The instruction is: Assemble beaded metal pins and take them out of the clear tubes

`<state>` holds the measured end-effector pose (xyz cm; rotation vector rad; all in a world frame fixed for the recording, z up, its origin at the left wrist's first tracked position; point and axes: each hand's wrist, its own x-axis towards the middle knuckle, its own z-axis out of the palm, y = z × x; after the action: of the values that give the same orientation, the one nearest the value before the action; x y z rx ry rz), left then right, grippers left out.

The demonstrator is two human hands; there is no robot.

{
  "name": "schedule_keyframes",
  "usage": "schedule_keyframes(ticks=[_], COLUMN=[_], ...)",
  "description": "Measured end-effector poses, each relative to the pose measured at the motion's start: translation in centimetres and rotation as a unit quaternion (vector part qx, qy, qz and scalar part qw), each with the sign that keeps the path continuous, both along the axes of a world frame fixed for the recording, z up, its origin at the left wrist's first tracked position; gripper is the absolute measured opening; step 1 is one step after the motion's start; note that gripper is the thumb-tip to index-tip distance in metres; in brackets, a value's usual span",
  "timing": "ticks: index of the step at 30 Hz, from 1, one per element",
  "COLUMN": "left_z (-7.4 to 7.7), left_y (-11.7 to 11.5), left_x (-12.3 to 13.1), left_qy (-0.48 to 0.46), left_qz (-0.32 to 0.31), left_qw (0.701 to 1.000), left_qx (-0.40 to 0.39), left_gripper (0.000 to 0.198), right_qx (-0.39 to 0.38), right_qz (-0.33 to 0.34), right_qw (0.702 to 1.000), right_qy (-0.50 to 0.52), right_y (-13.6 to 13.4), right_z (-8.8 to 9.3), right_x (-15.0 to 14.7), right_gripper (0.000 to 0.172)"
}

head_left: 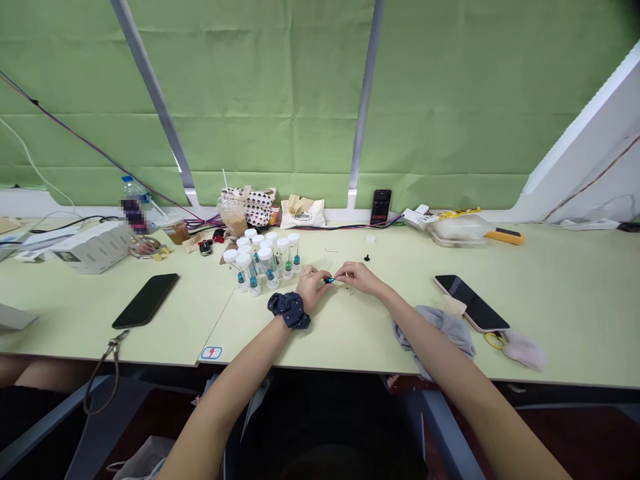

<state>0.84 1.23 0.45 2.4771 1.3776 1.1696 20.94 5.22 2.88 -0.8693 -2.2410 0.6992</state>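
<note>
Above the middle of the table, my left hand (311,287) pinches a small shiny blue-green piece (328,281) with a dark part on it; its exact kind is too small to make out. My right hand (357,277) meets it from the right, thumb and forefinger pressed together at the piece's end. Whatever lies between those right fingertips is hidden. Left of my hands stand several clear tubes with white caps (266,257), upright in a cluster, with blue and green pieces inside. A small black part (367,257) lies beyond my right hand, near a white cap (371,238).
A dark phone (146,301) lies at left, another phone (471,302) at right beside a grey cloth (443,328). Along the back are a drink cup (233,217), a cloth bag (303,212), an upright phone with a timer (381,207) and a plastic container (457,232). Someone's legs show at far left.
</note>
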Motion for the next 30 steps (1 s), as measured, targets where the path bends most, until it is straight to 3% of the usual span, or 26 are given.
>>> schedule_keyframes(ticks=[5,10,14,18,22,25,30], left_z=[-0.1,-0.4,-0.4,-0.3,0.0,0.4,0.5], left_y=[-0.3,-0.5,-0.5,-0.4,0.0,0.3,0.6], left_x=[0.5,0.8,0.9,1.0,0.7,0.3,0.0], left_qy=[-0.012,-0.084,-0.149,-0.254,-0.376,-0.433,-0.472], left_qz=[-0.025,-0.072,-0.067,-0.066,-0.073,-0.074,-0.073], left_qw=[1.0,0.993,0.984,0.953,0.9,0.873,0.854], left_qx=[-0.013,-0.043,-0.073,-0.151,-0.206,-0.211,-0.209], left_gripper=[0.019,0.029,0.021,0.026,0.034,0.036,0.039], right_qx=[-0.069,-0.077,-0.143,-0.191,-0.113,-0.04,-0.001], right_qz=[-0.015,0.024,0.021,-0.04,-0.147,-0.175,-0.204], right_qw=[0.994,0.992,0.979,0.956,0.973,0.983,0.977], right_qy=[0.086,0.095,0.146,0.219,0.14,0.037,-0.064], right_y=[-0.5,-1.3,-1.0,0.1,1.3,1.9,2.7], right_z=[0.2,0.8,1.0,0.7,-1.2,-2.9,-3.7], right_x=[-0.7,-1.3,-1.2,-0.7,0.1,0.4,-0.2], right_gripper=[0.03,0.031,0.051,0.068,0.038,0.016,0.017])
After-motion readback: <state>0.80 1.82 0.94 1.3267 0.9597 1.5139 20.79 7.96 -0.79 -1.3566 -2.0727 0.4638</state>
